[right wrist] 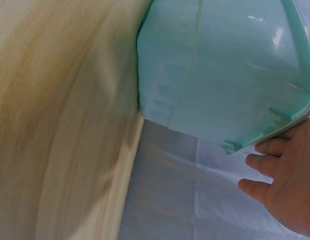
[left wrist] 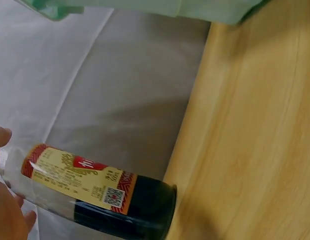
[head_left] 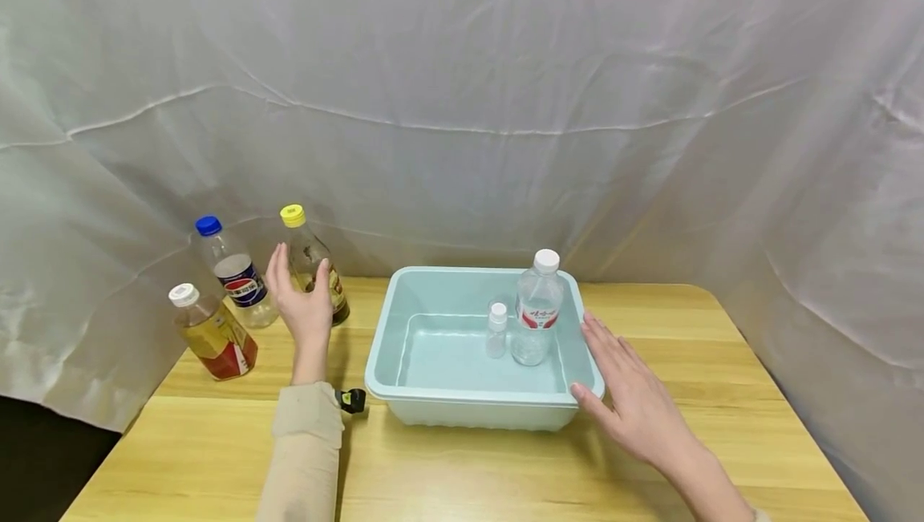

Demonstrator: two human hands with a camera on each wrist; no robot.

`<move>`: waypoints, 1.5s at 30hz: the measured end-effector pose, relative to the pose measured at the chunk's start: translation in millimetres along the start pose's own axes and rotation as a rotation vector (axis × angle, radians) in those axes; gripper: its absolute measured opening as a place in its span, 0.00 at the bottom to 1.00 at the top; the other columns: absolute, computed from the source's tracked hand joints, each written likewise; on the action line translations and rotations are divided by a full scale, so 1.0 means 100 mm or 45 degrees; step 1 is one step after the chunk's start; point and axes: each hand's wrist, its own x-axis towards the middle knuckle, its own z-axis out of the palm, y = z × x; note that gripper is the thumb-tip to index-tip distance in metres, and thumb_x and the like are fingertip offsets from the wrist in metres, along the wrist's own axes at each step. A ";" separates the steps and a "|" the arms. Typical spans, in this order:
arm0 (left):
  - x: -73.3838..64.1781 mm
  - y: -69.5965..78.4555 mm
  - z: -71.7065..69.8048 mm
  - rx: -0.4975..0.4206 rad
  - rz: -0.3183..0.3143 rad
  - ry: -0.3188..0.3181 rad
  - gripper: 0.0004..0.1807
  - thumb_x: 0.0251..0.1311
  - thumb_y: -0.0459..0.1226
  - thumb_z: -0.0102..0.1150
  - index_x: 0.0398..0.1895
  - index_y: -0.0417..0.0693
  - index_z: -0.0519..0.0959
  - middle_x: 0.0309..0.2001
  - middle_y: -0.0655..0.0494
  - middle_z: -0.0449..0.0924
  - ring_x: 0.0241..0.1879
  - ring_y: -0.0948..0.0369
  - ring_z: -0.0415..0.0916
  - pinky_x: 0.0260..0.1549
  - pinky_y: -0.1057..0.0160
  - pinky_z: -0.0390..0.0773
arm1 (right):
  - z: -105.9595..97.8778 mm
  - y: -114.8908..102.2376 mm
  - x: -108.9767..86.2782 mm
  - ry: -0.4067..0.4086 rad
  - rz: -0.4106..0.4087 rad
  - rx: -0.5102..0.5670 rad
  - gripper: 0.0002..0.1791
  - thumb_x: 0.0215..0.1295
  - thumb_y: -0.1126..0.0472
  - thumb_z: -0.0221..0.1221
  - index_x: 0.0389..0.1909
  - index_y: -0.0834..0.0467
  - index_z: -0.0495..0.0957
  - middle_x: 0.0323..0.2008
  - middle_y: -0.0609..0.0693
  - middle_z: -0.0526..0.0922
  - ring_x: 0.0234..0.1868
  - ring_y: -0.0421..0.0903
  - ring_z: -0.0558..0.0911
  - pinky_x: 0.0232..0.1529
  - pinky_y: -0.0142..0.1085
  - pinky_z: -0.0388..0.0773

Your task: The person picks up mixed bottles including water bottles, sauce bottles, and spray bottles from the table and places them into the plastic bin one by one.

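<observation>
My left hand (head_left: pixel 305 315) is raised at a glass bottle of dark liquid (left wrist: pixel 145 202) with a yellow cap (head_left: pixel 292 216). Its thumb and fingers are spread apart on either side of the bottle, which stands upright on the table; whether they touch the glass is hard to tell. My right hand (head_left: pixel 635 394) lies with straight fingers along the right rim of a light blue plastic tub (head_left: pixel 462 398). Inside the tub, towards its right side, stand a clear water bottle (head_left: pixel 534 337) with a white cap and a small clear bottle (head_left: pixel 496 339).
Left of my left hand stand a blue-capped Pepsi bottle (head_left: pixel 241 281), nearly clear, and a white-capped bottle of amber drink (head_left: pixel 216 341). All this is on a wooden table (head_left: pixel 469 474). A grey cloth (head_left: pixel 462 105) hangs behind and at the sides.
</observation>
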 end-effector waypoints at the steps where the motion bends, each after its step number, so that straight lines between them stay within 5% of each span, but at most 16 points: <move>1: 0.01 -0.01 0.00 0.010 -0.011 -0.015 0.36 0.65 0.38 0.71 0.76 0.45 0.70 0.75 0.50 0.66 0.75 0.57 0.60 0.75 0.61 0.58 | -0.01 0.00 0.00 0.003 -0.002 -0.001 0.44 0.73 0.47 0.61 0.81 0.63 0.56 0.81 0.57 0.58 0.79 0.57 0.62 0.81 0.34 0.44; 20: 0.02 -0.09 0.00 0.052 -0.099 -0.117 0.40 0.63 0.35 0.73 0.78 0.47 0.67 0.72 0.44 0.68 0.73 0.50 0.64 0.74 0.52 0.64 | -0.01 0.00 -0.07 0.039 -0.023 0.004 0.44 0.72 0.48 0.61 0.81 0.63 0.55 0.81 0.57 0.58 0.79 0.56 0.61 0.80 0.30 0.39; 45: 0.06 -0.11 -0.05 0.007 -0.083 -0.019 0.40 0.50 0.30 0.81 0.69 0.42 0.75 0.61 0.39 0.75 0.59 0.47 0.75 0.64 0.49 0.74 | 0.03 0.03 -0.02 0.027 -0.025 -0.008 0.45 0.72 0.48 0.62 0.81 0.62 0.55 0.81 0.56 0.58 0.79 0.54 0.61 0.81 0.31 0.41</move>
